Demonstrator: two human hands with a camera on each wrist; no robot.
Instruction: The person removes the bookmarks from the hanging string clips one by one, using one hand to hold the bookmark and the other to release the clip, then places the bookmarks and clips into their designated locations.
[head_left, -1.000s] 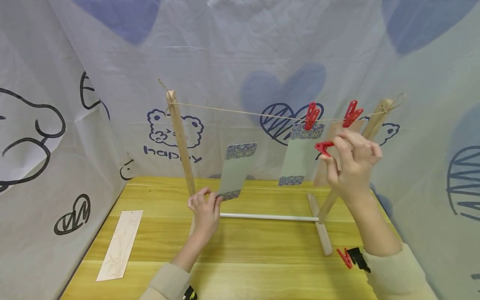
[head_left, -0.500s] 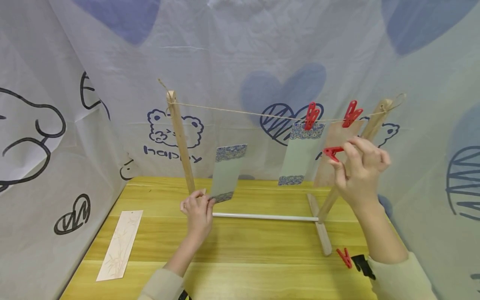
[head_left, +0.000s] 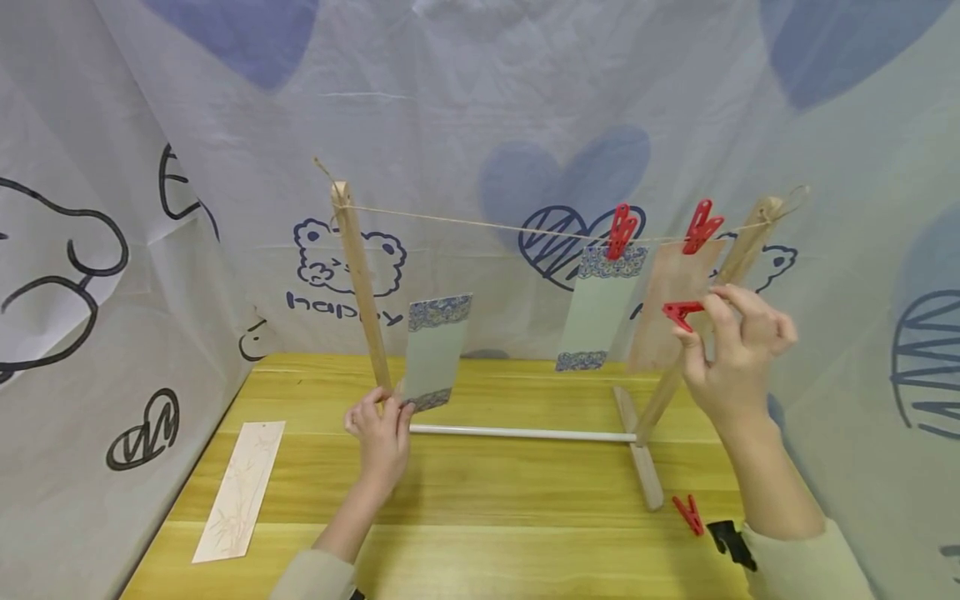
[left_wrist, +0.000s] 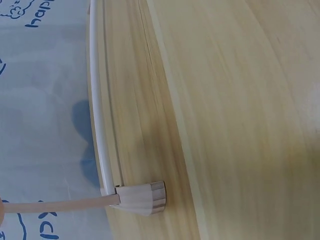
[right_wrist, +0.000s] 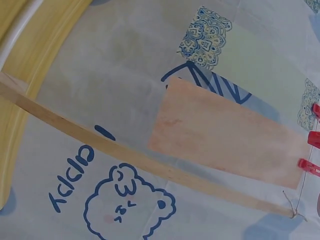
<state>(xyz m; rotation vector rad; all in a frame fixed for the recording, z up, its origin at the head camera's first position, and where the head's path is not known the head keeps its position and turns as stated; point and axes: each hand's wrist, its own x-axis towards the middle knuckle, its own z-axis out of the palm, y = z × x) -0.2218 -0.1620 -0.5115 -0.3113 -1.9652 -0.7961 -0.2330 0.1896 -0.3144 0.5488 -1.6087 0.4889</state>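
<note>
Card pinched by the left hand, red clip pinched by the right hand

Only the head view shows both hands at work. The left hand's fingers pinch the card at its lower left corner, where a blue lace band runs; a matching band crosses the top. The card stands nearly upright in the air, leaning slightly, below the string and apart from it, just right of the left post. The right hand pinches the red clip between thumb and fingers, in front of the pink card and near the right post. A pale hanging card and the pink card are each held to the string by a clip. On the wooden surface, a bamboo-print card lies at the left and a spare clip at the right.

The left wrist view adds the wooden foot, with the white rod meeting it. The right wrist view brings the pink card's blotchy face closer and shows the string tied at the post's end; red clips are cut by the picture's edge, and I cannot tell which one is pinched.

Compared with a second ago, the left hand and the card have shifted left, toward the left post. The right hand has moved right and a little lower, uncovering more of the pink card. Both clipped cards hang where they did.
</note>
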